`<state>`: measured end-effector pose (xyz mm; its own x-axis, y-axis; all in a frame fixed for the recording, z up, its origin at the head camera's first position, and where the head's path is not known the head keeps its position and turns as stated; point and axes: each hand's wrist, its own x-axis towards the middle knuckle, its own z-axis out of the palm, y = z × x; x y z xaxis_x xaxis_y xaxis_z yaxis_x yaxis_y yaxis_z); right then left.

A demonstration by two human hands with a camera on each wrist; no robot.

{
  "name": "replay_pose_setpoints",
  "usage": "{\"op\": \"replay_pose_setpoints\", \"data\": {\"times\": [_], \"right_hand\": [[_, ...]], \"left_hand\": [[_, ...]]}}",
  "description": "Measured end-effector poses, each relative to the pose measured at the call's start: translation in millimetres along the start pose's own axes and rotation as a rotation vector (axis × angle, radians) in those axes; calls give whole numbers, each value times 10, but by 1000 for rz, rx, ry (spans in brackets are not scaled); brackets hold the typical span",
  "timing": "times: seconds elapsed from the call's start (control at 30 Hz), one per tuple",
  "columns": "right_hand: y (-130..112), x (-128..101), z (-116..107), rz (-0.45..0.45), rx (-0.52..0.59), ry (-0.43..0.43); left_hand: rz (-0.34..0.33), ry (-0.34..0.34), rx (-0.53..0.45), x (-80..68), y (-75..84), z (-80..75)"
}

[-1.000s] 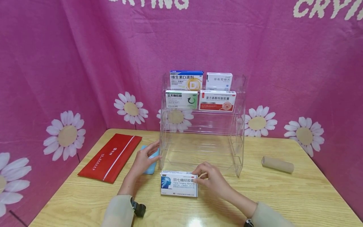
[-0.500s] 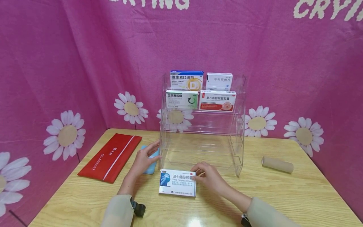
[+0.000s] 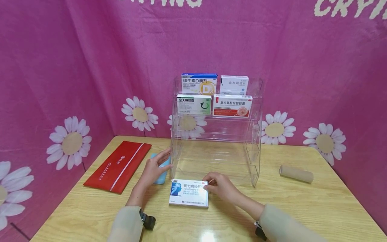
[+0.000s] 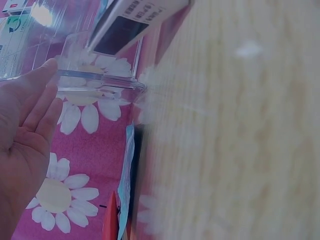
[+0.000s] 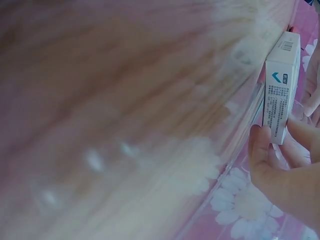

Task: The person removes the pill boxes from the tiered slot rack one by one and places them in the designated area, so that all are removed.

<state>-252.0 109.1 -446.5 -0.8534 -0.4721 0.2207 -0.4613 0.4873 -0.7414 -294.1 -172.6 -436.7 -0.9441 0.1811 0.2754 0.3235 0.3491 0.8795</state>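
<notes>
My right hand (image 3: 222,188) pinches the right end of a white medicine box (image 3: 187,196) with a blue head picture, in front of the rack. The box leans back with its printed front tilted up. In the right wrist view, thumb and fingers (image 5: 260,142) grip one end of it, its small side print showing. My left hand (image 3: 154,171) is at the left side of the clear acrylic display rack (image 3: 214,158), with extended fingers right at its edge. The left wrist view shows this hand (image 4: 30,115) beside the rack's edge, the box (image 4: 142,22) above.
Upper tiers of the rack hold a vitamin D box (image 3: 199,84), a small white box (image 3: 234,85), a green-and-white box (image 3: 193,105) and a red-and-white box (image 3: 232,107). Left lie a red pouch (image 3: 118,168) and a light blue item (image 3: 160,176); right, a cardboard tube (image 3: 296,174).
The medicine box has tipped back, its front now facing further upward, and shifted slightly left with my right hand. My left hand stays at the rack's side.
</notes>
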Motion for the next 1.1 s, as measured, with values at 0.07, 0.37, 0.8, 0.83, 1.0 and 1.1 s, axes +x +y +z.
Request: {"op": "replay_pose_setpoints", "data": {"times": [0.07,0.37,0.8,0.83,1.0,1.1], "right_hand": [[15,14,2,0,7,-11],[79,55,21,7,-2,-47],[71,45,42,17,-30,-43],[68,42,46,17,-34,-42],[53,28,65,0,-41,-36],[55,25,73,-2,-42,-38]], "left_hand": [[1,3,-3,1,9,-3],[18,5,3,6,5,-7],[28,-9,-3,0,43,-12],[30,-11,2,-17,90,-15],[10,-22,8,-102,346,-37],[5,-22,17,-119,385,-46]]}}
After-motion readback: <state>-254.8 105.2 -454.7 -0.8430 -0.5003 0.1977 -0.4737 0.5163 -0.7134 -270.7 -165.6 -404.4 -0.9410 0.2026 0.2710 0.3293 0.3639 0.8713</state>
